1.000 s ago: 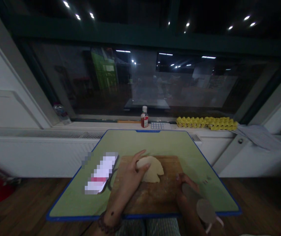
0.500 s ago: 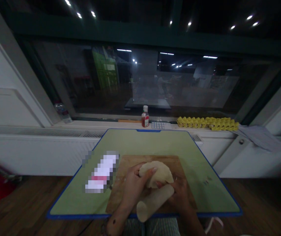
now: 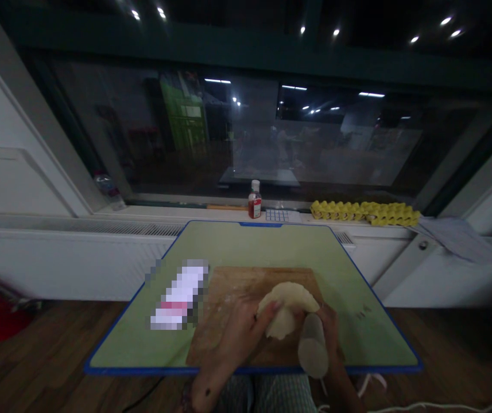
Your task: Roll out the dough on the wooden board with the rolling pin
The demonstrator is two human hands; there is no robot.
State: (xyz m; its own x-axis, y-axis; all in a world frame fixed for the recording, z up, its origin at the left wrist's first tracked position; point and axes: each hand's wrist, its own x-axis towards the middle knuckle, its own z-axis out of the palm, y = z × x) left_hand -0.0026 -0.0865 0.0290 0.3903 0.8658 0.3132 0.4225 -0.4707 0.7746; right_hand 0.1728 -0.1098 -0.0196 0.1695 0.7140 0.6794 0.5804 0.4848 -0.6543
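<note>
A round, flat sheet of pale dough hangs between my hands above a wooden cutting board, its lower part folded or sagging. My left hand pinches the dough's left side, thumb on top. My right hand is at the dough's right edge and also holds a pale, handleless rolling pin, whose near end points down toward me. The fingers of my right hand are partly hidden behind the rolling pin and the dough.
The board lies on a green table with a blue rim. A blurred-out phone-like object lies left of the board. On the windowsill behind are a small bottle, a yellow egg tray and a clear bottle.
The dough has shifted right and hangs more open and draped. My right hand has swung the rolling pin from a leftward slant to pointing toward me. My left hand has followed rightward.
</note>
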